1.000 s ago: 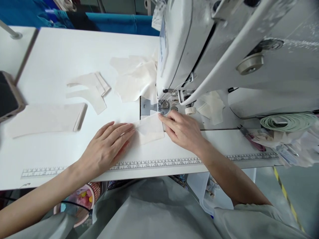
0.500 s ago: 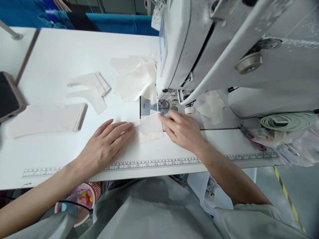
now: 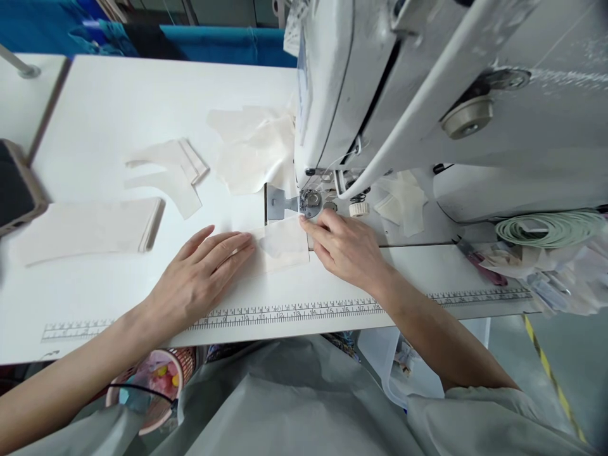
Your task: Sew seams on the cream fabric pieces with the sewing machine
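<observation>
A pale, thin fabric piece [image 3: 285, 239] lies on the table just in front of the sewing machine's presser foot [image 3: 312, 200]. Flat on its left end rests my left hand [image 3: 204, 269], fingers stretched out and pointing to the right. My right hand [image 3: 344, 250] holds the right edge of the cloth, with the index fingertip at its upper corner, close to the foot. The other fingers of that hand are curled, and the thumb is mostly hidden. The sewing machine [image 3: 361, 95] stands above and to the right.
Cut fabric pieces [image 3: 166, 168] and a fabric stack [image 3: 95, 228] lie at the left, near a phone-like dark device [image 3: 19, 183]. Crumpled cloth [image 3: 256, 149] sits behind the needle plate. Thread snips [image 3: 482, 263] and a green coil [image 3: 546, 229] are at right. A printed ruler [image 3: 285, 313] follows the front edge.
Both hands and the fabric hold almost the same position. The whole view has shifted very slightly, with the machine appearing a little further left.
</observation>
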Demonstrator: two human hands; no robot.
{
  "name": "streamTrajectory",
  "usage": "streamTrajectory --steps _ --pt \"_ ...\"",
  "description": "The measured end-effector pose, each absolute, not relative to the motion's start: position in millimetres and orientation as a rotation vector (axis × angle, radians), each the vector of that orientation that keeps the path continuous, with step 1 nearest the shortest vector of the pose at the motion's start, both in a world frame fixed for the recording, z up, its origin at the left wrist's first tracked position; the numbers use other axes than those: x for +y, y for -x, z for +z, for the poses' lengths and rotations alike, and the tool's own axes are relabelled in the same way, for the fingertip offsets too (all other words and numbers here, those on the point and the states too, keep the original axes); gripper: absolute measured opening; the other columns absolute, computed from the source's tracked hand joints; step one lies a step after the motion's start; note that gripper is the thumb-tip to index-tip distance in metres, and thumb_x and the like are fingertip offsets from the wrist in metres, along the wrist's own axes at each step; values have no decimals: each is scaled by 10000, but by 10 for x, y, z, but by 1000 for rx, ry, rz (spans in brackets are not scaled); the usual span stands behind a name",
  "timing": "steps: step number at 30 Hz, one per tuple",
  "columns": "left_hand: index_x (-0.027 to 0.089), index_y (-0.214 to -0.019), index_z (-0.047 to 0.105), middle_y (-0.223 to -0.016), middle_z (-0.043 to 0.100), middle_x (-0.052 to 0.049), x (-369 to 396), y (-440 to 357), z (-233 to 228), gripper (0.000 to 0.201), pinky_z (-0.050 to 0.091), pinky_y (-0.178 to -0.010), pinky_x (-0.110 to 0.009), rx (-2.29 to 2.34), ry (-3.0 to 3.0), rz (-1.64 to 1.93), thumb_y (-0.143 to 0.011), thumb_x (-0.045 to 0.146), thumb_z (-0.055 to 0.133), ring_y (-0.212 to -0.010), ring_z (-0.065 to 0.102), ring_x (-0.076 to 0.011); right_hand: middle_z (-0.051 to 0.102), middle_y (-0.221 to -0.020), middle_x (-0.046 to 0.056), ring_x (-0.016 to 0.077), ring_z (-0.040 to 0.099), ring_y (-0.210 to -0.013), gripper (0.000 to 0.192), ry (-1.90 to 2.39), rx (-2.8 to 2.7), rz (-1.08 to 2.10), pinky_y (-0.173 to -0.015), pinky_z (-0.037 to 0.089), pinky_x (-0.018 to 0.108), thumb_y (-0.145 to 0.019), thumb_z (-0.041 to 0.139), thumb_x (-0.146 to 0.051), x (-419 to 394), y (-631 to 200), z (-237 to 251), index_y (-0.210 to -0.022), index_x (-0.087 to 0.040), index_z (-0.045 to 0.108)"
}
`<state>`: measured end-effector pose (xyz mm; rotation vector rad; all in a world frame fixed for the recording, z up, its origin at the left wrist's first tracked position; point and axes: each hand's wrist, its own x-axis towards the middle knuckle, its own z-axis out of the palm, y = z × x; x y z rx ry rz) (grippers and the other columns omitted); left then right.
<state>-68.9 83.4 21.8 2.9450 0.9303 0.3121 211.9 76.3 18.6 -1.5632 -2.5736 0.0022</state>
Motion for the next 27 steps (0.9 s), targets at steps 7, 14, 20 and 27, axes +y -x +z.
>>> streamTrajectory --steps 7,14,20,27 --pt "213 -1400 423 -1392 540 -99 847 691 234 483 381 -1102 -523 894 -2974 320 -934 89 441 -1270 524 -268 628 -953 68 149 531 -699 405 1580 -2590 -136 -605 374 310 -951 381 -136 736 -2087 185 -1310 -169 568" --pt "209 -1404 413 -1377 551 -102 885 630 327 503 357 -1120 -513 853 -2973 387 -917 83 434 -1278 515 -262 635 -945 78 156 571 -758 399 1561 -2603 -155 -675 414 305 -960 357 -112 735 -2066 173 -1305 -142 557" --pt "217 -1470 322 -1372 555 -108 950 517 418 564 333 -1121 -526 709 -3014 480 -928 129 451 -1255 531 -282 635 -990 83 154 573 -785 350 1530 -2573 -33 -683 407 297 -977 380 -170 705 -2118 309 -1276 -152 562" --pt "184 -1373 453 -1336 585 -85 879 -44 519 455 385 -1097 -455 410 -2917 509 -927 104 416 -1245 525 -238 648 -977 69 187 596 -920 178 1805 -2236 96 -787 438 301 -933 488 -165 648 -3156 612 -1017 -152 645"
